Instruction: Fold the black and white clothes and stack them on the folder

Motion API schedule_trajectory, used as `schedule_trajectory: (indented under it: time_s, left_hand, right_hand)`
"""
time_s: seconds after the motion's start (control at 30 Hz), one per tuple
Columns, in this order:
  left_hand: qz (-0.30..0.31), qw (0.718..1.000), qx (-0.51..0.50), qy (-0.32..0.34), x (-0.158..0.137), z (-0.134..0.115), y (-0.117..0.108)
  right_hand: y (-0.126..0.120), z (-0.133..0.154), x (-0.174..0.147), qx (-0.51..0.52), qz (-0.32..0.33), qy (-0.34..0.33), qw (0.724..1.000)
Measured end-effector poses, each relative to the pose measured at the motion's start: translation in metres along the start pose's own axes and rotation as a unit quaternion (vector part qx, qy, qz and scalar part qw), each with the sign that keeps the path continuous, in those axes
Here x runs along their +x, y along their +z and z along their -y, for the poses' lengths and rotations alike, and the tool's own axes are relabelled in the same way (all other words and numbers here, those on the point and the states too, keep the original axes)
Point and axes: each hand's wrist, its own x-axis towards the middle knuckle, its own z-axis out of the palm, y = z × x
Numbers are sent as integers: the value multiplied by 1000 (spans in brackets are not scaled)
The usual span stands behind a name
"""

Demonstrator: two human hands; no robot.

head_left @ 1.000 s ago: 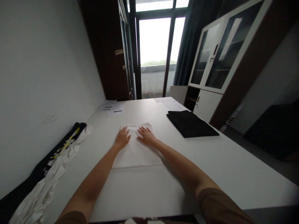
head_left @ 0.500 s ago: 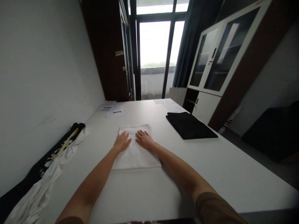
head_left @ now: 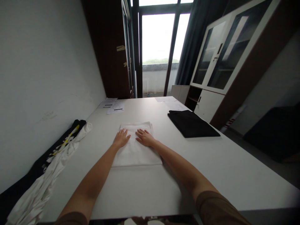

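Both hands (head_left: pixel 144 137) have slid back along white cloth (head_left: pixel 137 155).

The right hand (head_left: pixel 144 137) hides part of the white cloth (head_left: pixel 138 156)

Counted were one left hand (head_left: pixel 121 138), one right hand (head_left: pixel 144 137), one white cloth (head_left: pixel 137 156), one black cloth (head_left: pixel 193 124), one clothing heap (head_left: pixel 55 167), one surface (head_left: pixel 138 190).

Bare table (head_left: pixel 165 129) is stretching between the folded white cloth (head_left: pixel 138 156) and the folded black cloth (head_left: pixel 193 124), leaving the right hand (head_left: pixel 144 137) room to pass — while rumpled clothes (head_left: pixel 59 153) and the wall (head_left: pixel 47 62) are blocking the left side.
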Motion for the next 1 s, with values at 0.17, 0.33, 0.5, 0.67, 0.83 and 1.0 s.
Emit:
schedule_trajectory:
  time_s: [0.17,0.33,0.5,0.67,0.83,1.0]
  left_hand:
    - [5,1000,3,1,-3,1,-1]
    - [0,1000,12,2,-5,-3,-7]
    - [15,997,13,80,14,-40,-6]
    - [40,994,-1,98,40,-61,9]
    - [43,999,1,19,55,-29,7]
    - [33,998,7,-48,45,11,0]
  right_hand:
    - [-2,-33,6,3,-3,158,987]
    - [-4,-58,-4,-1,-14,246,969]
    - [-2,-51,-3,-12,-36,168,985]
    - [-2,-55,-2,10,-14,189,982]
    - [-2,-60,-5,22,-1,187,982]
    - [-3,-60,-5,31,8,191,981]
